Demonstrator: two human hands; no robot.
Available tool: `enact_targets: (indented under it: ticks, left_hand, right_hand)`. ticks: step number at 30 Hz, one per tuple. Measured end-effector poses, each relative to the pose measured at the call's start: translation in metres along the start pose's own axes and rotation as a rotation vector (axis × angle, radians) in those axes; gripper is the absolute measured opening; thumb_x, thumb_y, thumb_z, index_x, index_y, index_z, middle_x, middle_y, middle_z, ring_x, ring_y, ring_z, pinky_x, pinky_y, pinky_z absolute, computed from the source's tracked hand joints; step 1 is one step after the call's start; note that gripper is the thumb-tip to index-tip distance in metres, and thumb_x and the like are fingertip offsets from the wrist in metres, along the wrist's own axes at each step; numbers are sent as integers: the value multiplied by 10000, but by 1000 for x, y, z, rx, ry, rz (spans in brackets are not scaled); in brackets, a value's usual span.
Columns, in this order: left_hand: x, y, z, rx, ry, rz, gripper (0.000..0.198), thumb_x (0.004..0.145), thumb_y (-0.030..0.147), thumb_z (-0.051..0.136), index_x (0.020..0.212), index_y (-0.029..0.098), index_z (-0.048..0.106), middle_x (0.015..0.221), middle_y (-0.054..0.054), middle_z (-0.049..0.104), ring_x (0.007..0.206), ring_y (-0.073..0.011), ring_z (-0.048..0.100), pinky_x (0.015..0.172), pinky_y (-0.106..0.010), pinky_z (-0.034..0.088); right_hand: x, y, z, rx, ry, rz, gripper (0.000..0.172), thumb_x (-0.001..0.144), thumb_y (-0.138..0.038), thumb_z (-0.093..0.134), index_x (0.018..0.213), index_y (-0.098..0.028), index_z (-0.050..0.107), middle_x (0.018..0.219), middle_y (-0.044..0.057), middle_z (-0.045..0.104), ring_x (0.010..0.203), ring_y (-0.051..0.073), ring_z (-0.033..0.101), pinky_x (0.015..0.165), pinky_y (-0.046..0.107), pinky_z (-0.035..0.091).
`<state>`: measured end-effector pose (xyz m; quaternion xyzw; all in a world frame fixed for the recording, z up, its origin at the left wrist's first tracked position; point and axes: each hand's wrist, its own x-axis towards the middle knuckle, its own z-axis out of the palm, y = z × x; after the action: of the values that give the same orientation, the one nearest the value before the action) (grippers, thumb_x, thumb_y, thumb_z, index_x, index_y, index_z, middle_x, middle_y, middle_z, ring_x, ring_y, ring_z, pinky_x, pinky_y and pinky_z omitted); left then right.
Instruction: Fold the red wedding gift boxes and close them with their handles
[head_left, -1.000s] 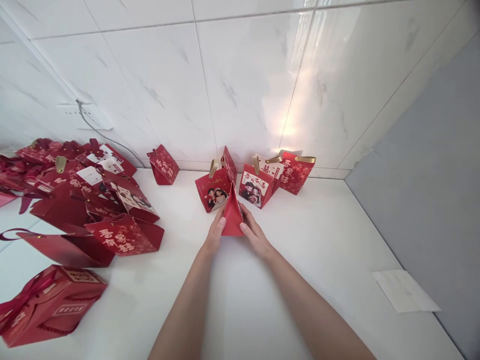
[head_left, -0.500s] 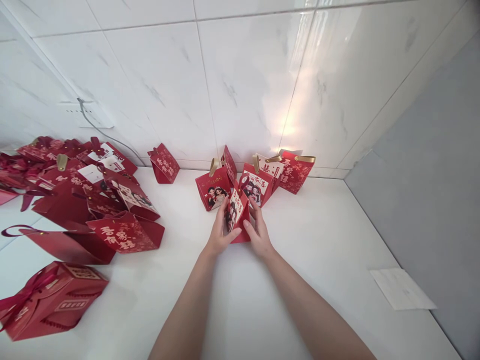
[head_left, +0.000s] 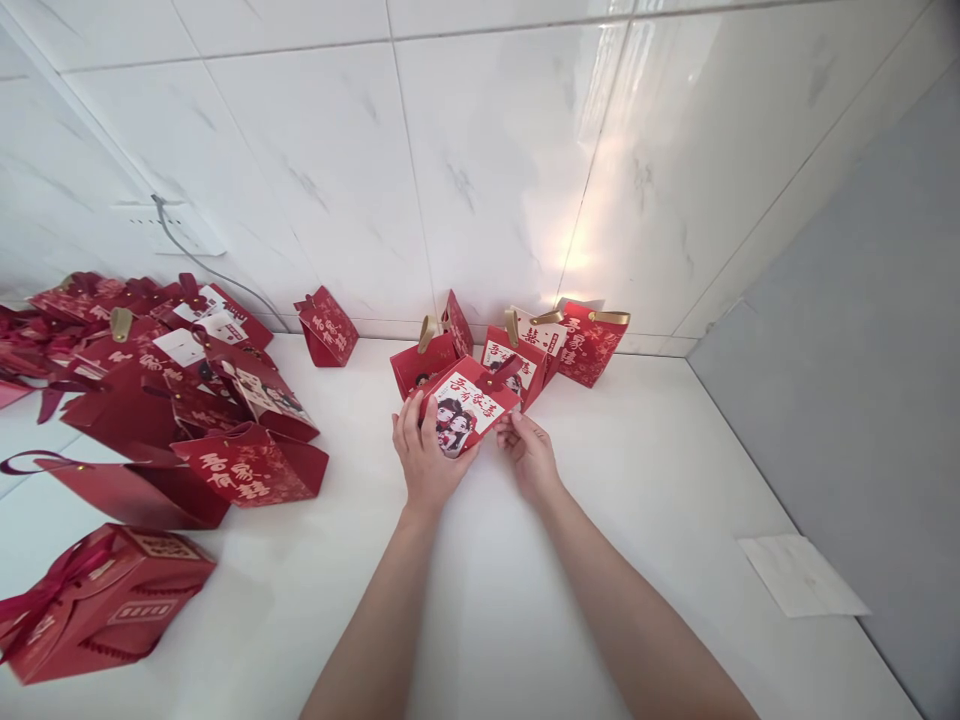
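Observation:
A red gift box with a printed couple on a white panel is tilted between my hands, its printed face turned toward me. My left hand wraps round its left side and lower edge, fingers over the front. At the box's right corner my right hand is closed in a pinch on its edge. A dark red ribbon sticks out at the top right of the box. Just behind stand a red box with a gold loop and another printed red box, both partly covered by the held one.
Against the tiled wall stand more red boxes, one at the far right and one alone to the left. Several pile up at left, near a larger ribboned box. White paper lies by the grey panel.
The held box has turned from upright and edge-on to tilted, its printed face now toward me. My left hand has moved left round its side; my right hand has shifted to its right corner.

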<state>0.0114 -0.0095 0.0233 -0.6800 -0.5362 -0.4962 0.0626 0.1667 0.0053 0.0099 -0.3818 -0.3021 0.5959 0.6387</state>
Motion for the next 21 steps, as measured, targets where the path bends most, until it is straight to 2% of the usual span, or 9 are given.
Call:
enact_targets:
  ticks: [3,5,9,13,15,21]
  left_hand:
    - [-1,0,2,0,11,46,953,685,457,780,1462,210,288,1503,-174,322,1429,-357,240,1191,-524,136]
    - [-1,0,3,2,9,70,938,689,449,780,1459,215,298,1499,-170,335,1431,-352,242,1187,-522,159]
    - [-3,1,6,-19,-4,82,901,697,441,778,1446,216,329,1503,-165,341,1441,-351,226,1190,-525,156]
    - [-3,1,6,-63,-33,30,896,691,457,778,1438,214,348,1514,-161,330,1449,-352,204,1193,-533,137]
    - [-2,2,6,-83,-41,1,890,681,470,781,1427,214,370,1510,-157,342,1446,-353,214,1192,-532,143]
    - [-1,9,4,-96,-16,30,867,627,469,815,1374,214,456,1478,-158,393,1423,-369,260,1185,-522,169]
  right_hand:
    - [0,2,-2,117,-148,110,358,817,-529,643,1005,-227,686,1000,58,724,858,205,660,735,331,517]
    - [0,3,-2,202,-205,174,367,834,-532,627,1054,-243,678,1074,47,718,945,209,657,784,331,522]
    - [2,7,-5,231,-167,171,375,832,-548,629,1062,-256,674,1115,32,715,987,207,653,812,326,522]
    - [5,8,-8,196,-174,152,376,838,-553,621,1065,-258,678,1154,32,703,1026,213,645,845,341,519]
    - [6,9,-9,185,-176,141,365,841,-546,623,1061,-261,682,1167,30,700,1054,217,639,866,350,517]
    - [6,7,-10,238,-186,124,346,868,-515,606,1097,-265,676,1229,20,672,1134,211,612,956,367,489]
